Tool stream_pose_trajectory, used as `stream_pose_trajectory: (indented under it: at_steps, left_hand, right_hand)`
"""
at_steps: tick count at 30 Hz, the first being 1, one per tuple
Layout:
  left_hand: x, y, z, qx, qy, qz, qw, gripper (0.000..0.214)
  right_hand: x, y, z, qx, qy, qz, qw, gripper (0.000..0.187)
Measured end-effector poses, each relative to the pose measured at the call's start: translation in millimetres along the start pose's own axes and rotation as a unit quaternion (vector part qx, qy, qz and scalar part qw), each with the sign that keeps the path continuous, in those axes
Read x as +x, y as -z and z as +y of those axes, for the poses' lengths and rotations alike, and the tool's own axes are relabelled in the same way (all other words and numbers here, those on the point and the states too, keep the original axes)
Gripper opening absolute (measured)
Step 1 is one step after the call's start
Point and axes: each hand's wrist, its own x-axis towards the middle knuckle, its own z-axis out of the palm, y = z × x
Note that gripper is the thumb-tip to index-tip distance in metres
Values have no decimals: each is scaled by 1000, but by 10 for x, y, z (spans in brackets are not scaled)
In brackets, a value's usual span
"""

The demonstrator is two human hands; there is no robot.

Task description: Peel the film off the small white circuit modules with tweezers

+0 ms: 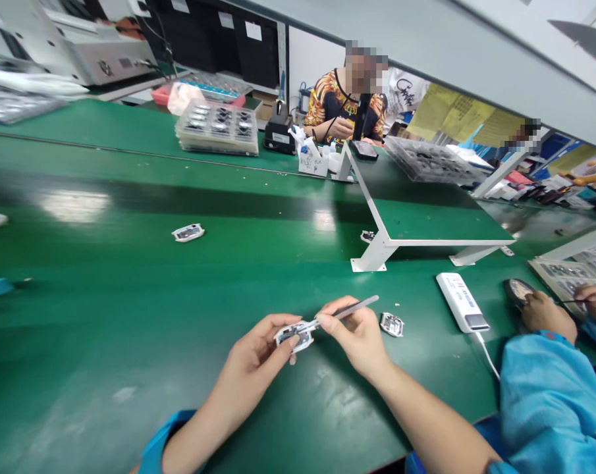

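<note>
White module [294, 337], in left hand [255, 352], touching tweezers [357, 307]

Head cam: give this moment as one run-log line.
left hand: holds white electronic module | right hand: tweezers at module | nearby: second module on green bench

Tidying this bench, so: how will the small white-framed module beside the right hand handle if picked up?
The small white-framed electronic module is probably light, being thin and small beside the right hand. Its exposed inner parts suggest some fragility. Lying flat on the glossy green bench top, it likely won't roll, but may slide if pushed.
</note>
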Motion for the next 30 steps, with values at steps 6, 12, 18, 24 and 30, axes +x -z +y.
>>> stream_pose_trajectory:
  at_steps: [6,12,18,24,30]
  left_hand:
    - [1,-13,-13,33,-16,6,999,45]
    - [-18,-8,-23,42,-13,-1,999,45]
    - [-10,-17,5,30,-7,-6,1000,46]
    - [-16,-29,33,12,3,4,1000,46]
    - [-25,-33,45,-20,9,7,1000,47]
  right_hand:
    - [13,-6,-23,-9,-14,-8,1000,15]
    - [4,-18,-20,-6,-1,9,1000,14]
    - [-8,-18,-20,-12,13,14,1000,13]
    - [-17,-9,-25,-28,24,11,999,13]
    - [-22,-9,-11,-22,28,6,999,12]
